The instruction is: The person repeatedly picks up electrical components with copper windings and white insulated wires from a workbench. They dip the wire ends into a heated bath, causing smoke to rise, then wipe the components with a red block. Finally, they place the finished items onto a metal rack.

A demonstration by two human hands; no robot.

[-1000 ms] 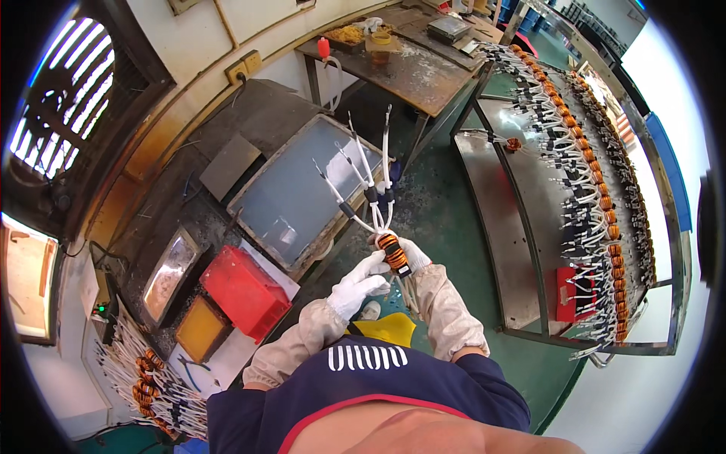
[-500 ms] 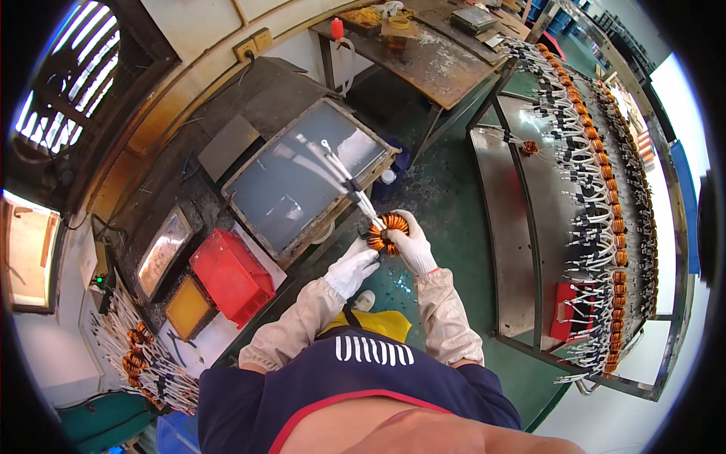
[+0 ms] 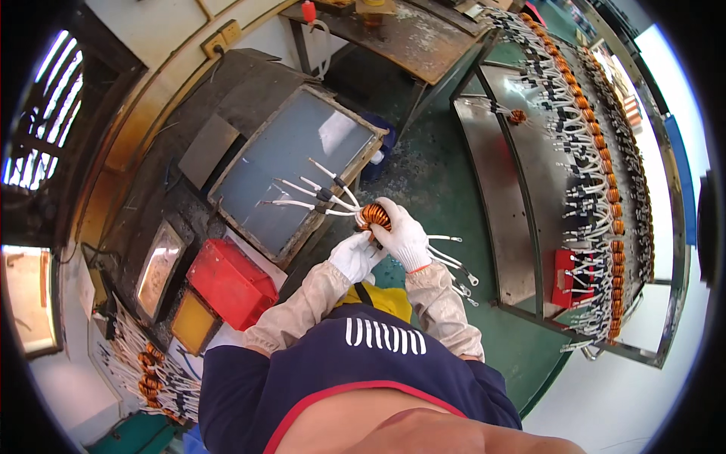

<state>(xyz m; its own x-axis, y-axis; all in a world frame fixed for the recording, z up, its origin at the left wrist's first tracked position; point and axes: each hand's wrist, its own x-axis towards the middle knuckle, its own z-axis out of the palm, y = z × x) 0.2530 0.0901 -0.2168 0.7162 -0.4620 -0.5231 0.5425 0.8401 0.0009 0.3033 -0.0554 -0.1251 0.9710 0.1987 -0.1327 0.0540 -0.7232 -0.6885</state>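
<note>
A ring-shaped copper-wound coil (image 3: 375, 216) is held in front of my body, over the gap beside the grey basin. White-sleeved leads with black bands (image 3: 321, 193) fan out from it over the basin's near part; other leads with ring lugs (image 3: 454, 261) stick out past my right wrist. My right hand (image 3: 401, 236), in a white glove, is wrapped round the coil's right side. My gloved left hand (image 3: 354, 258) is closed against the coil's lower left, its fingertips partly hidden. The basin (image 3: 299, 166) holds a grey, shiny surface that reflects light.
A red bin (image 3: 231, 284) and a yellow block (image 3: 198, 324) stand on the left bench. More coils with white leads (image 3: 151, 371) are heaped at lower left. On the right, a metal rack (image 3: 514, 197) carries long rows of such coils. A worn table (image 3: 393, 38) stands at the back.
The coil has turned in my hands: its leads, bunched and swinging before, now spread over the basin and past my right wrist. My left hand has moved up against the coil. The view has shifted slightly.
</note>
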